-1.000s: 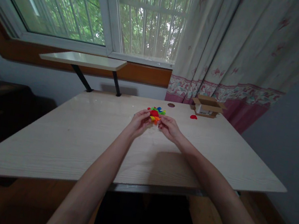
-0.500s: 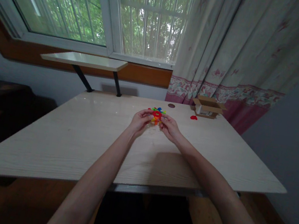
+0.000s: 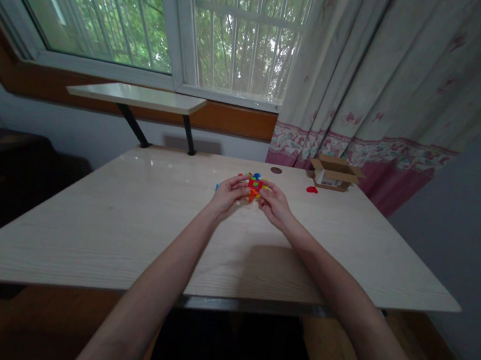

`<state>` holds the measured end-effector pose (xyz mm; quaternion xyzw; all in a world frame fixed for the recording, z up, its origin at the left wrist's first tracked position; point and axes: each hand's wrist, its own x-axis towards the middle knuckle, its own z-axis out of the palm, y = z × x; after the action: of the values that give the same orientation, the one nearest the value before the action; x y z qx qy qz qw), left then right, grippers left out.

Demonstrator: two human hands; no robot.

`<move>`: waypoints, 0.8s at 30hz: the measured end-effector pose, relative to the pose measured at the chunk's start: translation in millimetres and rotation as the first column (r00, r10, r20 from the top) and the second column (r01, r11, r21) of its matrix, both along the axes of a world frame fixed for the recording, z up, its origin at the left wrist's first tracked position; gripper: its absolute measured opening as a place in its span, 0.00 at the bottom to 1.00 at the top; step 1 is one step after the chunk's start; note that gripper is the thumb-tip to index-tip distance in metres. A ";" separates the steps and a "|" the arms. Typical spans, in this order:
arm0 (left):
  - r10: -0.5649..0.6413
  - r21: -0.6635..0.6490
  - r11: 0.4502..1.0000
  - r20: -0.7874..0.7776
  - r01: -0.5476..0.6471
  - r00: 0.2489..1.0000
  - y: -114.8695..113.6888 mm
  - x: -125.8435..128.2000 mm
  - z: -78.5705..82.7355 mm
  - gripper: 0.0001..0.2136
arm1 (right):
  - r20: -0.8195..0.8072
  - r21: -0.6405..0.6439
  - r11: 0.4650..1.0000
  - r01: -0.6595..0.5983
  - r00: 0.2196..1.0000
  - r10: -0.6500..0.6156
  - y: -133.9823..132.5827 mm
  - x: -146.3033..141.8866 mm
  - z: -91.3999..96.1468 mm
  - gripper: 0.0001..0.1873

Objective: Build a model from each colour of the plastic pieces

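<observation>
- Left hand (image 3: 228, 195) and right hand (image 3: 276, 204) both pinch narrow, fingers curled around a clump of bright plastic pieces (image 3: 255, 186) in red, orange, yellow, blue and green, too small to make out exact shapes
- clump sits around the middle of the far half of the pale wood-grain table (image 3: 119, 233), can't tell if it's touching the top
- small blue piece (image 3: 216, 186) just beside the left hand on the table
- red piece (image 3: 311, 189) near the table's far edge
- open cardboard box (image 3: 333, 173) at the table's far right corner
- round brown disc (image 3: 276, 169) at the table's far edge
- white shelf on black legs (image 3: 137, 96) behind the table
</observation>
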<state>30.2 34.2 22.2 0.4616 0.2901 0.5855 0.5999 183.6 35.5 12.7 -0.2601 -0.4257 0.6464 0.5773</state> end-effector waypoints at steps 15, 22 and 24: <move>0.014 0.009 1.000 0.012 -0.015 1.000 3.6 0.8 -4.4 0.18 | -0.015 0.036 0.999 0.001 1.000 -0.001 1.2 0.4 -1.4 0.18; 0.035 0.005 0.999 0.010 -0.035 0.999 2.5 1.5 -2.1 0.18 | 0.010 0.046 0.999 0.009 1.000 -0.009 2.0 0.2 -2.0 0.17; 0.038 0.005 0.999 0.013 -0.038 0.999 2.8 1.7 -2.1 0.18 | 0.007 0.053 0.999 0.003 1.000 -0.003 1.5 0.1 -1.5 0.18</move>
<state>31.9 37.0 20.1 0.4536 0.2936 0.6006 0.5893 183.8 37.0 11.2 -0.2476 -0.4443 0.6331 0.5835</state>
